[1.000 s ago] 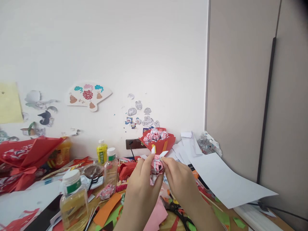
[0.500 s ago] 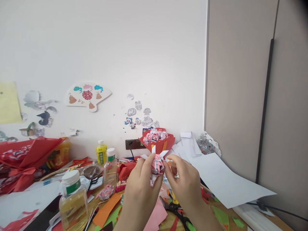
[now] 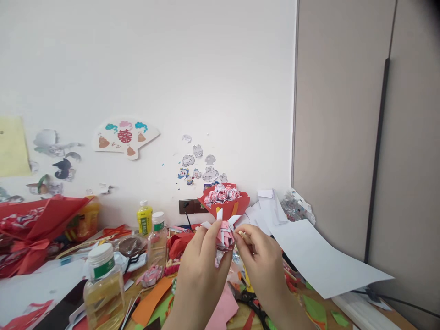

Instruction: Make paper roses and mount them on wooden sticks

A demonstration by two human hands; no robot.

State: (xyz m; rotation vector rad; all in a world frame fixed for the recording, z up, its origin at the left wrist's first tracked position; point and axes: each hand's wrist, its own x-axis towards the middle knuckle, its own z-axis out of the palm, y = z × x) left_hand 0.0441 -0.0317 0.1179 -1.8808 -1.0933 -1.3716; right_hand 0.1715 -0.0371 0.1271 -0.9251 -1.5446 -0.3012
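A small folded flower of pink and white paper (image 3: 225,236) is held up over the cluttered table. My left hand (image 3: 203,261) is closed round its left side, fingers on top and thumb below. My right hand (image 3: 258,254) is pinched at the flower's right edge, with a small pale tip showing between its fingers; what it grips is too small to make out. Just behind the flower stands a red-wrapped bouquet of pink and white paper roses (image 3: 223,196). Pink paper (image 3: 223,308) and black-handled scissors (image 3: 252,300) lie beneath my hands.
At the left front stands a clear bottle with a white cap (image 3: 105,288); a smaller clear bottle (image 3: 157,238) and a yellow bottle (image 3: 145,219) are behind it. A large red bouquet (image 3: 51,220) is far left. White sheets (image 3: 330,261) cover the right side. Orange paper (image 3: 153,300) lies in front.
My right hand has shifted slightly, its fingers drawn closer together at the flower's edge. My left hand and the flower stay nearly in place.
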